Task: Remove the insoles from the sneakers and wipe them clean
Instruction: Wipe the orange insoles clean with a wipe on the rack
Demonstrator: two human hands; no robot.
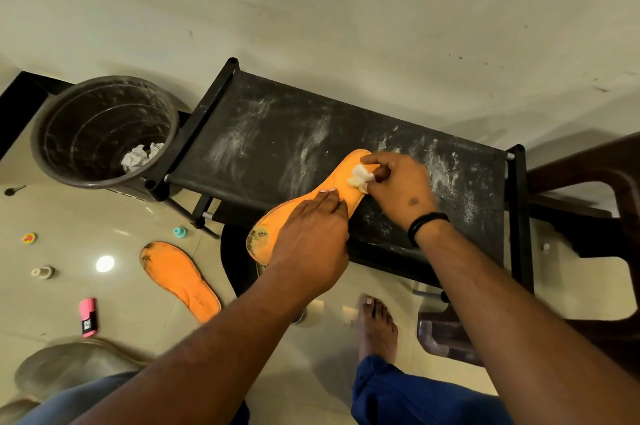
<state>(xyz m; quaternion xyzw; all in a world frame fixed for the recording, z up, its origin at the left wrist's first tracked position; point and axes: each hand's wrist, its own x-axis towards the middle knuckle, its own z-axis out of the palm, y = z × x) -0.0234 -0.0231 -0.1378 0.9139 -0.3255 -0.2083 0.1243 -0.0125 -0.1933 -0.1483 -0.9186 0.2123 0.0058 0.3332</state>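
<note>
- Head view: right hand (398, 185) grip pinches a crumpled white wipe (360, 178) between thumb and fingers, wipe pressed on the toe end of an orange insole (332, 182).
- Left hand (310, 237), fingers straight and flat, presses down on the insole's middle, just behind the right-hand grip; nothing grasped, only holding it down.
- Insole lies toe away from the person, on the dusty black bench (277, 133); heel end, dirty with dark stains, sticks out past the near edge of the bench, on the person's side of the left hand.
- Black wristband (427, 225) on the right wrist, just behind the grip.
- Second orange insole (180, 280) flat on the tiled floor (131, 313), well left of and below both hands, apart from the bench, dark stain at its far end.
- Dark round bin (104, 131) far left of the grip, beside the bench's left end; crumpled white paper (140, 156) inside.
- Pink marker (89, 317) and small caps on the floor, left of the floor insole.
- Bare foot (375, 324) on the floor below the right forearm.
- Dark brown chair (588, 244) right of the grip, just beside the bench's right end.
- Sneakers: cannot tell, none clearly seen.
</note>
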